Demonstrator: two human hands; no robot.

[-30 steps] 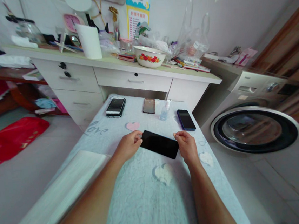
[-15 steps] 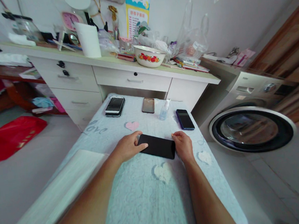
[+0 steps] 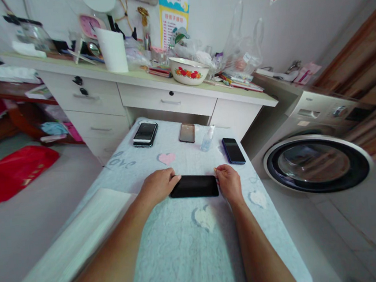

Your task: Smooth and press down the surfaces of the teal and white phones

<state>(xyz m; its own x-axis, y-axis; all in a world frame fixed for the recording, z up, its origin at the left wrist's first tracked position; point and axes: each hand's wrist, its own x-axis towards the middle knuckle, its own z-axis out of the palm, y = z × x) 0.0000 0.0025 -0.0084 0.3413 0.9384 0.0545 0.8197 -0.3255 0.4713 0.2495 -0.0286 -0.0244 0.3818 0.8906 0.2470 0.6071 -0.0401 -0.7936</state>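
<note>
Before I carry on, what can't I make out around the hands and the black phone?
All in the head view:
Underside of the black phone: hidden by the phone itself.
What, if anything, the right hand pinches: too small to tell.
Some fingers of the left hand: hidden by the hand itself.
Most of the item under the silver-edged phone: covered by that phone.
Small print on the wall chart: too small to read.
</note>
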